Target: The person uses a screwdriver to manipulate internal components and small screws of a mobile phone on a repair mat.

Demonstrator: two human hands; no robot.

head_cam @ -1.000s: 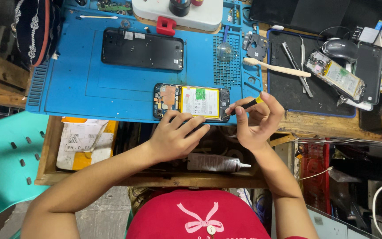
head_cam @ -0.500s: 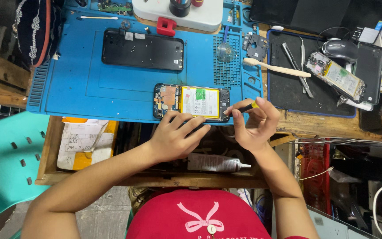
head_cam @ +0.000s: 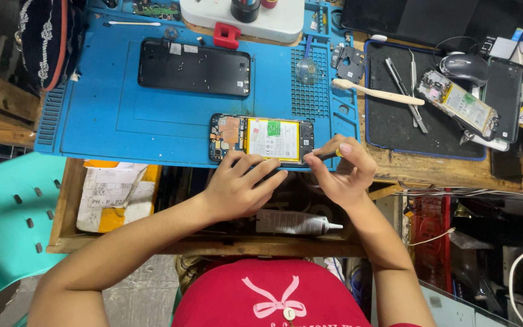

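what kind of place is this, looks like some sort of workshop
Most likely a phone repair bench. An opened black smartphone with its yellow-edged battery exposed lies on a blue silicone repair mat, a second dismantled phone rests on a black mat with metal tweezers, and the right hand holds a small tool.

The wooden counter carries a blue mat and, just beside it to the right, a black mat, with a computer mouse farther back.
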